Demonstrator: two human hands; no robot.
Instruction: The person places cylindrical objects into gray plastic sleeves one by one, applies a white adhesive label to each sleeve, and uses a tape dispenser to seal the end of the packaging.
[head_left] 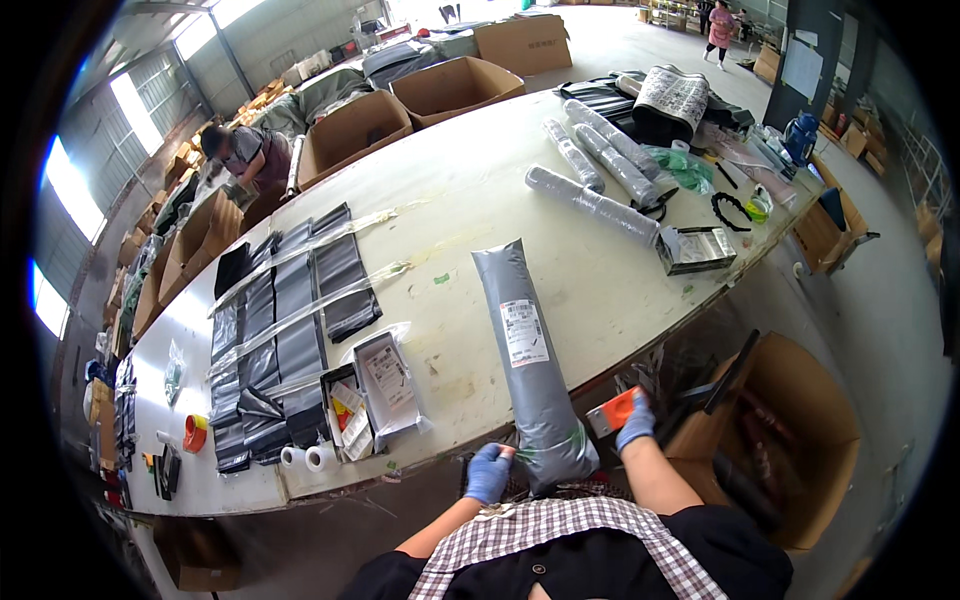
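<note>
A long, stuffed grey mailing bag [548, 400] lies across the table's near edge with a white label [524, 333] on its upper side. Green tape shows on its near end, which hangs slightly over the edge. My left hand [489, 474], in a blue glove, is closed at the left side of that near end, pinching the bag's corner. My right hand [636, 424], also gloved in blue, grips an orange tape dispenser [613, 411] just right of the bag, apart from it.
Flat grey bags [290, 310] lie at left under clear tape strips. Nearby are label boxes [387, 377] and tape rolls [318, 459]. Wrapped rolls [592, 205] lie at far right. An open carton [810, 440] stands by my right arm. A co-worker [255, 160] bends beyond the table.
</note>
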